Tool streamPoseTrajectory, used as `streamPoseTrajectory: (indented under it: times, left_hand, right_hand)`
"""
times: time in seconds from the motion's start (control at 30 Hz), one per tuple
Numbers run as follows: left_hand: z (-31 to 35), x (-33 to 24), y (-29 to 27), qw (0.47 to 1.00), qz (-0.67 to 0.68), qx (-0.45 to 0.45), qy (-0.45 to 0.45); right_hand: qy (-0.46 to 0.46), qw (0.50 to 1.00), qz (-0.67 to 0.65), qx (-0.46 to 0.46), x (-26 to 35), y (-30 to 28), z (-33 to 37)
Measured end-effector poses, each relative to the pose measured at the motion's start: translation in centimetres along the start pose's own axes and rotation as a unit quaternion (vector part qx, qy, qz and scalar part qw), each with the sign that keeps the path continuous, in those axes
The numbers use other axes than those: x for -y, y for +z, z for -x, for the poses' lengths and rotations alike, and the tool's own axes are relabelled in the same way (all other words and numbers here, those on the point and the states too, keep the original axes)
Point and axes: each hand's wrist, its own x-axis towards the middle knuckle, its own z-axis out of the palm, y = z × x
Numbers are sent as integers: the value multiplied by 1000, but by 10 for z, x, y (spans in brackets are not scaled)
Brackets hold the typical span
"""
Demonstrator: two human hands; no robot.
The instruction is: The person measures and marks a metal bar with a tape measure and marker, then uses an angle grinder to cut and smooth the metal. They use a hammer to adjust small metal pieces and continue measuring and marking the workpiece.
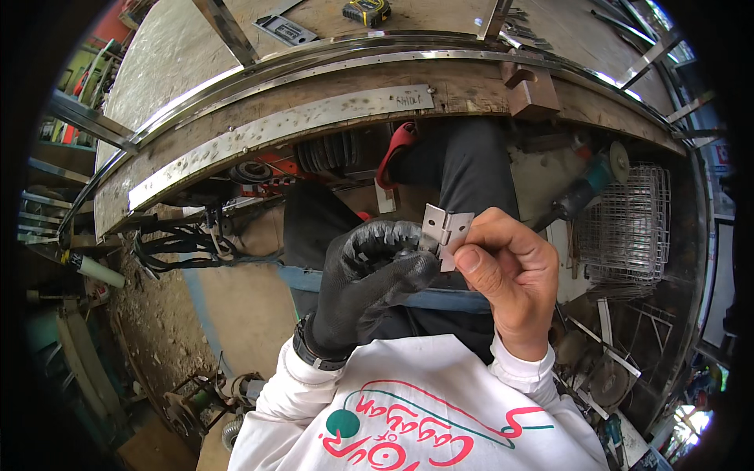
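Observation:
A small metal butt hinge with screw holes is held up over my lap, its two leaves partly folded at an angle. My left hand, in a black glove, is closed and pinches the hinge's left side with thumb and fingers. From the other side my bare right hand grips the right leaf between thumb and curled fingers. Fingertips cover part of the hinge's edges.
Ahead is a wooden workbench carrying a shiny metal frame, a flat metal strip, a tape measure and a brown notched block. To the right are an angle grinder and wire mesh. Cables hang at left.

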Motion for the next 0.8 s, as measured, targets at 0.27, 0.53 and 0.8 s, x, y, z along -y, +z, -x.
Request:
streamPoseTrajectory:
  times: [0.27, 0.53, 0.8]
  left_hand:
    - [-7, 3, 3, 988, -136, 9, 76]
    - [0, 3, 4, 973, -202, -13, 109]
    - [2, 16, -2, 984, -130, 46, 109]
  right_hand:
    - [-110, 979, 166, -38, -5, -6, 2]
    - [-251, 920, 298, -24, -5, -4, 3]
    - [-284, 908, 309, -2, 3, 0, 8]
